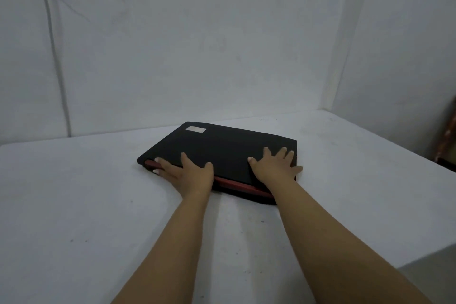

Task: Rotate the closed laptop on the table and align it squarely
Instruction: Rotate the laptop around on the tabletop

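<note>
Black and closed, the laptop (222, 153) lies skewed on the table (74, 205) under both flat, spread hands, left hand (190, 171) and right hand (274, 165), so squaring it seemingly remains.

We look from one wide-angle head camera, set above and behind both hands (195, 175), facing forward and down, near enough that our forearms fill the lower frame, with the wall (222, 44) rising just beyond where they press.
</note>
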